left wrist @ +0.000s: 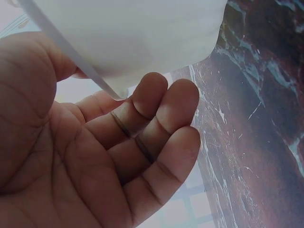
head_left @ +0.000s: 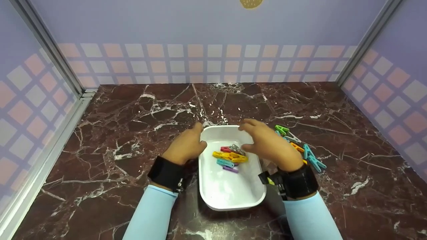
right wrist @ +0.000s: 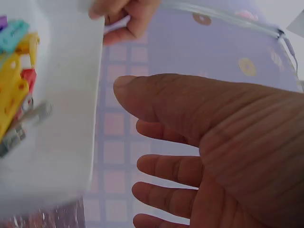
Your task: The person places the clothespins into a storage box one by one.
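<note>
A white plastic tub stands on the marble-patterned table with several clothespins in it. Yellow clothespins, a teal clothespin, a purple one, a red one and a grey one lie in a loose heap. My left hand holds the tub's left rim, thumb on the inside and fingers underneath, as the left wrist view shows. Above the far right rim is my right hand, fingers spread and holding nothing; the right wrist view shows its thumb apart from the tub wall.
To the right of the tub lie more clothespins: a green one, teal ones and an orange one, partly behind my right hand. Checkered panels wall the table at the back and both sides.
</note>
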The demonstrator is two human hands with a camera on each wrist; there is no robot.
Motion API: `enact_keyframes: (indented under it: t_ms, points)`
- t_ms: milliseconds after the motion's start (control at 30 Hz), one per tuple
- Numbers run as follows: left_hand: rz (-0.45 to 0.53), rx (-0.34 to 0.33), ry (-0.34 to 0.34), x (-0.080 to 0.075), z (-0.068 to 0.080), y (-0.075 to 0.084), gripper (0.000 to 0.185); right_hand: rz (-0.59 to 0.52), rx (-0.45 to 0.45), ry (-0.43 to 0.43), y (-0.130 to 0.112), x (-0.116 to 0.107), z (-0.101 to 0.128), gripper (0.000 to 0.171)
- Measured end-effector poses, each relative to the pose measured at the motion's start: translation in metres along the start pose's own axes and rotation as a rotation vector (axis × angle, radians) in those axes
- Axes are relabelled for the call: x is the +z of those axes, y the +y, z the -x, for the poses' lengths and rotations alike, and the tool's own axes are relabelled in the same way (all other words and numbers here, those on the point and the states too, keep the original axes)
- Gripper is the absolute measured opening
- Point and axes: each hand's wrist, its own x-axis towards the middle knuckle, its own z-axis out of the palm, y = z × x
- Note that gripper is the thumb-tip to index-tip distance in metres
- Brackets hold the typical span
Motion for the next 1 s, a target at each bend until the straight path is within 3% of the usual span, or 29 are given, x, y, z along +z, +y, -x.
enact_keyframes:
  t_ms: [133, 233, 333, 600, 800, 1000]
  points:
    - [0.01, -0.008, -0.011, -0.001, 0.0, 0.0, 0.036, -0.026, 0.069, 0.06, 0.021, -0.007, 0.003, 0.047]
    - [0.014, -0.003, -0.021, -0.001, 0.0, 0.0, 0.036, -0.022, 0.176, 0.078, 0.038, -0.009, 0.006, 0.047]
    - [0.013, 0.001, -0.021, -0.001, 0.0, -0.001, 0.035, -0.002, 0.269, 0.068, 0.054, -0.007, 0.007, 0.054]
    - [0.013, 0.01, -0.014, -0.001, 0.001, -0.001, 0.036, 0.008, 0.38, -0.008, 0.087, 0.01, 0.002, 0.05]
    - [0.011, 0.014, -0.008, -0.001, 0.001, 0.0, 0.035, -0.04, 0.425, -0.087, 0.093, 0.015, -0.001, 0.05]
    - [0.011, 0.002, -0.01, -0.001, 0.0, 0.0, 0.034, -0.097, 0.362, -0.085, 0.09, 0.016, -0.002, 0.054]
